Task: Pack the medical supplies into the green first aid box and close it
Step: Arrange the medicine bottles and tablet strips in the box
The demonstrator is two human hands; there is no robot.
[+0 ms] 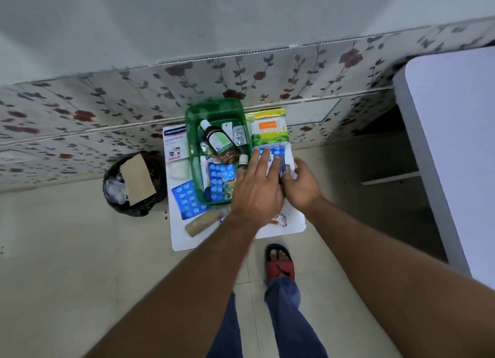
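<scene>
Hands meet over a small white tabletop (292,229). The left hand (257,191) lies flat, fingers spread, on a blue-and-white packet (278,154) just right of the green box (192,133). The right hand (302,183) has its grip curled on a small dark item at the packet's edge. The box stands open, holding a brown bottle (217,141) and a blue blister pack (221,175). Cotton buds (267,129) lie behind the packet; another blister pack (187,199) and a beige roll (202,222) lie left.

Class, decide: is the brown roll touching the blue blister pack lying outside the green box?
Touching: in the head view the brown roll's upper end overlaps the blue blister pack's lower edge.
</scene>
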